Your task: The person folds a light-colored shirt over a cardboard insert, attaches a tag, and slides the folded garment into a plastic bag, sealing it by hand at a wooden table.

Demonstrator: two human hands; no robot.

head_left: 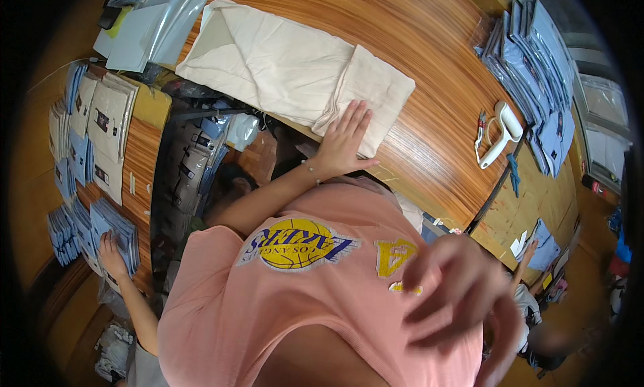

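A long folded cream garment lies across the wood-grain table at its near edge, its right end turned over into a layered flap. My left hand rests flat on that flap, palm down, fingers stretched out and holding nothing. My right hand is raised in front of my pink shirt, apart from the table. Motion smears its fingers, so whether it grips anything is unclear.
Stacks of bagged blue garments stand at the right, beside a white lint roller and small snips. Clear plastic bags lie upper left. Folded garments fill a left-hand table, where a co-worker's hand touches a blue stack.
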